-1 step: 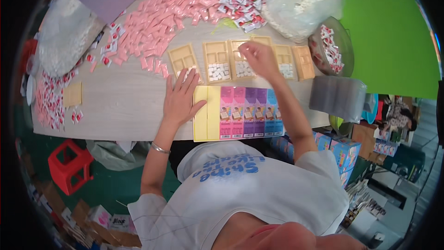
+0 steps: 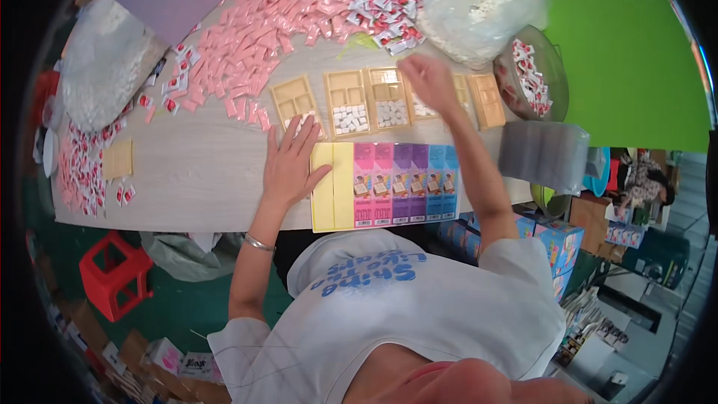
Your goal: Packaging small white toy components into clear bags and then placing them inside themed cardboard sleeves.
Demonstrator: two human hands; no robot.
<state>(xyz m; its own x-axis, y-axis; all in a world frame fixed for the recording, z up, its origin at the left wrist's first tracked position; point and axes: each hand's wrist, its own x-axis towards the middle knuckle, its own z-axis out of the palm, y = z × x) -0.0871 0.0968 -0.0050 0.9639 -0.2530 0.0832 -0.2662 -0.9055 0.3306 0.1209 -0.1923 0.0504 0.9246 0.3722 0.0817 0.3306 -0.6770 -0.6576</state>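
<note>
Flanking the tan trays [image 2: 351,101]: pink sachet heap [image 2: 292,19], candy bowl [image 2: 532,78].

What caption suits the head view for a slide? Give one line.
Left hand flat on the table beside fanned coloured cards; right hand raised over tan compartment trays, pink sachets heaped beyond.

trays [image 2: 368,97]: five tan compartment trays in a row, flat, just beyond left fingers [image 2: 299,135]
white pieces [image 2: 351,118]: fill middle trays' lower compartments
rightmost trays: under right fingers [image 2: 419,75]
</note>
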